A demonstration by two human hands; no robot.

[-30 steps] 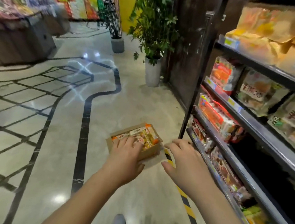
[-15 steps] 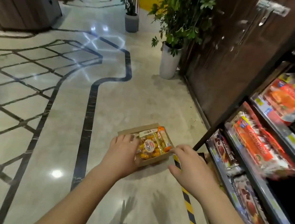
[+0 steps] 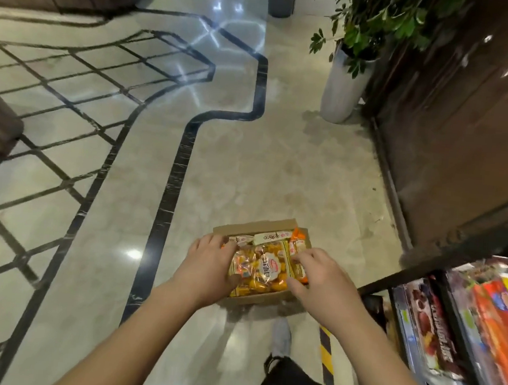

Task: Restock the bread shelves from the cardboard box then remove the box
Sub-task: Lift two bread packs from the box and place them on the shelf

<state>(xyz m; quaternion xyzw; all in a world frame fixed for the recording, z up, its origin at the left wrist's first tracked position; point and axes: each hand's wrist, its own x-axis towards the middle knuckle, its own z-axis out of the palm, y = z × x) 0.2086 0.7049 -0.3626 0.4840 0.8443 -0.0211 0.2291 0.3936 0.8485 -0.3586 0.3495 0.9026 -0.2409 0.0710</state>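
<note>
A shallow cardboard box [image 3: 253, 225] sits on the marble floor, packed with bread packets. On top lies a clear packet of yellow-orange bread [image 3: 260, 267] with a round label. My left hand [image 3: 208, 269] grips that packet's left side, thumb curled under its near edge. Reaching in from the right, my right hand [image 3: 320, 278] has its fingers curled onto the packet's right edge and an orange packet [image 3: 298, 244] beside it. The bread shelves [image 3: 455, 326] stand at the lower right, holding dark and red packets.
A white planter with a green plant [image 3: 343, 87] stands beyond the box beside a dark wooden wall [image 3: 465, 117]. Yellow-black tape [image 3: 327, 359] marks the floor along the shelf. My grey shoe [image 3: 281, 334] is just behind the box. A wooden counter is at the far left.
The view has tipped down and drawn close to the box. Both hands have come down onto the top packet, the right one moving left from beside the box onto it.
</note>
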